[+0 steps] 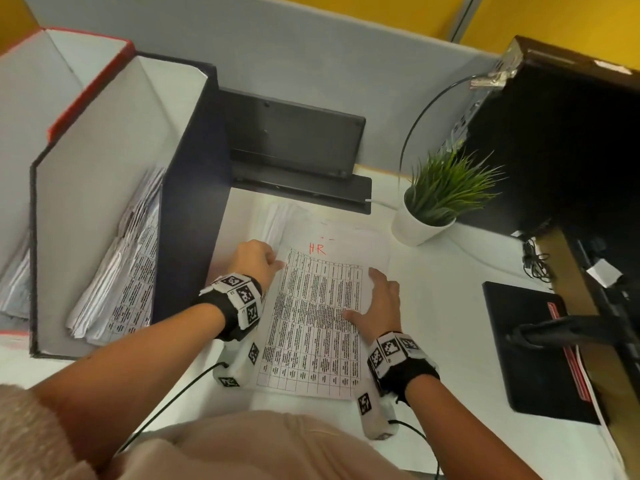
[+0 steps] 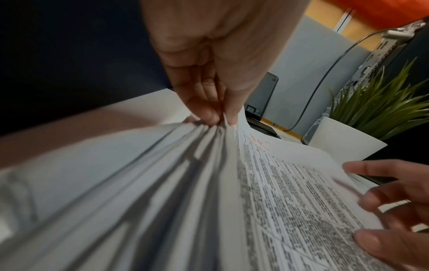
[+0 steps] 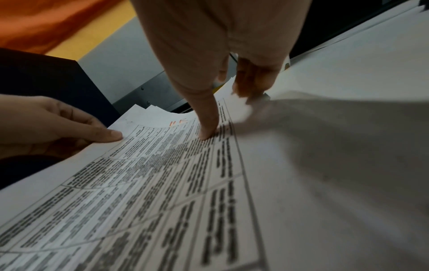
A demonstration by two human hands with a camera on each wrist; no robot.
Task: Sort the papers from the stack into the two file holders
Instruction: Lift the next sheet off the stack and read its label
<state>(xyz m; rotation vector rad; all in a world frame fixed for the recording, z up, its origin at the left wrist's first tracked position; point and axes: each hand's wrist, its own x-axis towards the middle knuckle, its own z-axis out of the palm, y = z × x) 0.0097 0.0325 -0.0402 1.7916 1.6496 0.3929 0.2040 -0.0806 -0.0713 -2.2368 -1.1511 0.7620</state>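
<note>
Stack (image 1: 311,306) right of file holders (image 1: 104,202)

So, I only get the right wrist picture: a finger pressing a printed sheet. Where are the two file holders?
Observer: Side by side on the desk's left. The dark-edged holder stands right beside the stack, and the red-edged holder is beyond it.
Operator: Anything filed yet?
Observer: Yes, a bundle of printed papers leans inside the dark-edged holder.
Operator: And that red scribble, blurred for me?
Observer: In the head view it reads "HR", handwritten at the head of the top sheet.
</note>
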